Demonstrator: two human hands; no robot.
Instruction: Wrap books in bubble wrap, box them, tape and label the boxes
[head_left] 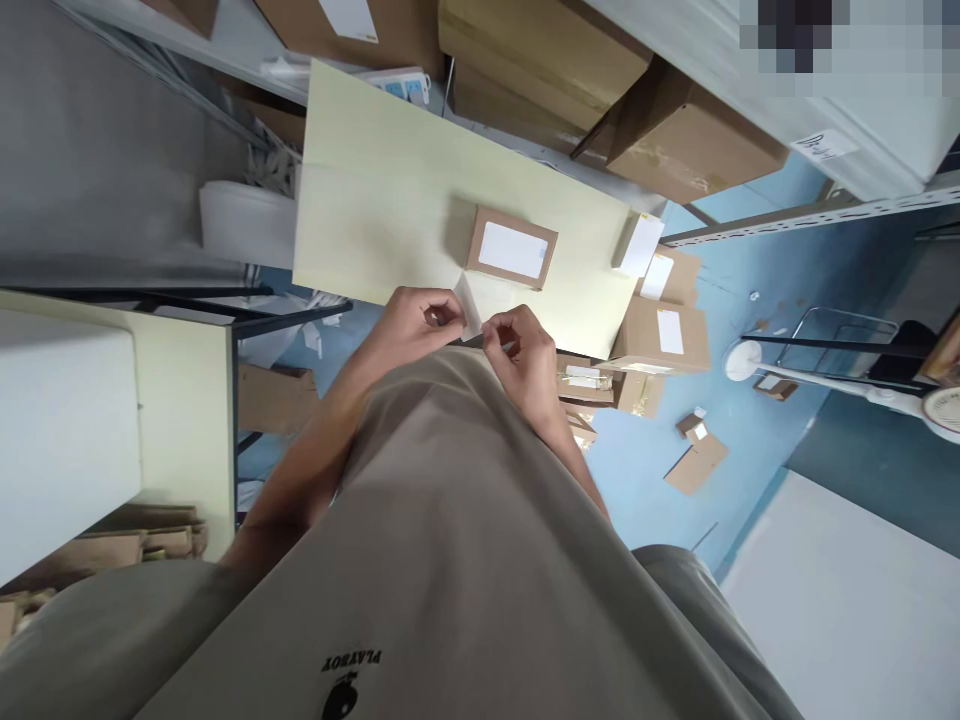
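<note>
I see left hand (pixel 421 324) and right hand (pixel 527 358), fingertips pinched nearly closed, a thin whitish strip (pixel 469 304) between them; its material I can't quite make out. White-labelled brown cardboard box (pixel 513 249) at its one o'clock, on pale-yellow rectangular desk (pixel 382 180).

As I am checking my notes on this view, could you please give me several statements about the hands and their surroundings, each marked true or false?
1. The left hand and the right hand both have fingers at a thin pale slip. True.
2. A white label is on top of the small brown box on the table ahead. True.
3. That table's top is dark blue. False: it is pale yellow.
4. The right hand grasps the small brown box. False: its fingers are at the slip.
5. A white box is at that table's right end. True.
</note>
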